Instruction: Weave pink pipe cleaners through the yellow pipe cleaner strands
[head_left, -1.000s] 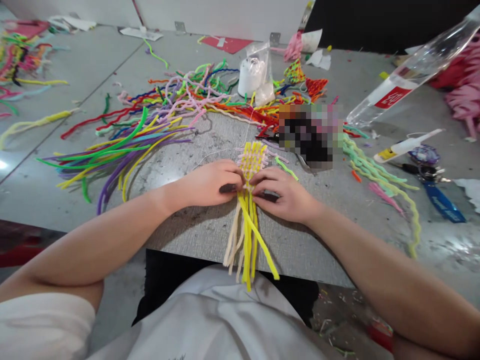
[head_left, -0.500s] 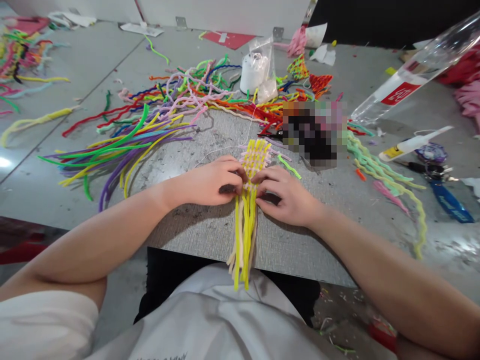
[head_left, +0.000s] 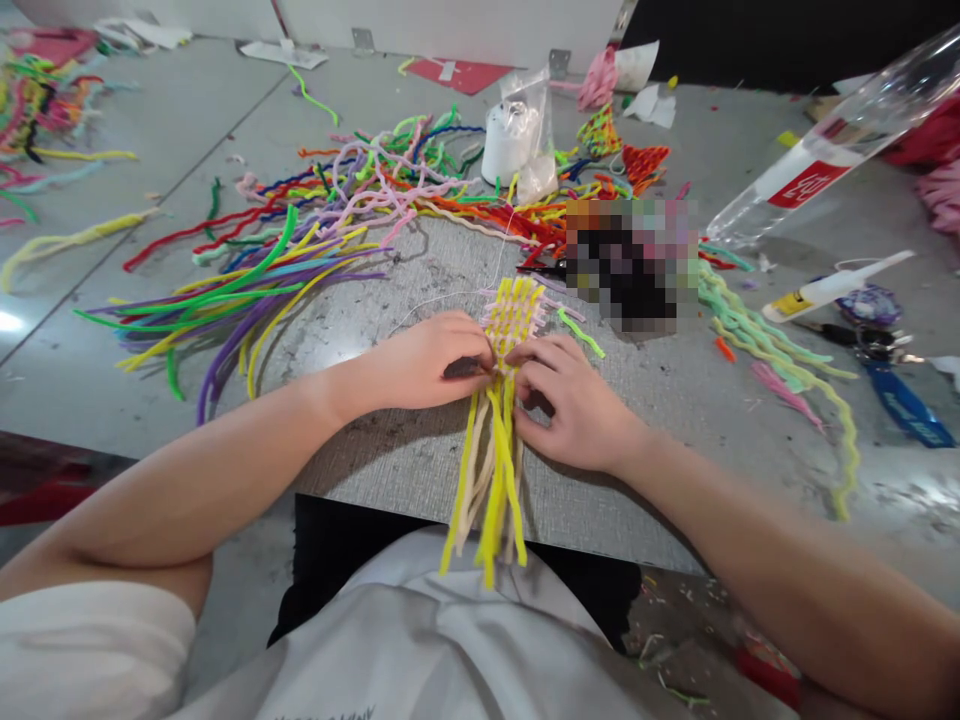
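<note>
A woven strip of yellow and pale pink fuzzy cords (head_left: 514,309) lies on the grey table in front of me. Its loose yellow and cream ends (head_left: 491,490) hang down over the table's front edge. My left hand (head_left: 435,362) pinches the strip's left side at the lower end of the weave, thumb and forefinger together. From the right, my right hand (head_left: 566,400) grips the same place with curled fingers. The fingertips partly hide the cords there. A thin white thread (head_left: 504,245) runs up from the top of the strip.
Bundles of coloured cords (head_left: 255,290) spread left and behind. A white thread spool (head_left: 504,145) stands at the back, a clear bottle (head_left: 806,170) at the right. Nearby lie a glue tube (head_left: 832,288), a blue strap (head_left: 904,400), pale green cords (head_left: 765,325) and a pixelated dark object (head_left: 626,270).
The loose cord ends have fanned wider apart below my hands. My fingers have shifted slightly at the bottom of the weave, both hands staying on the strip.
</note>
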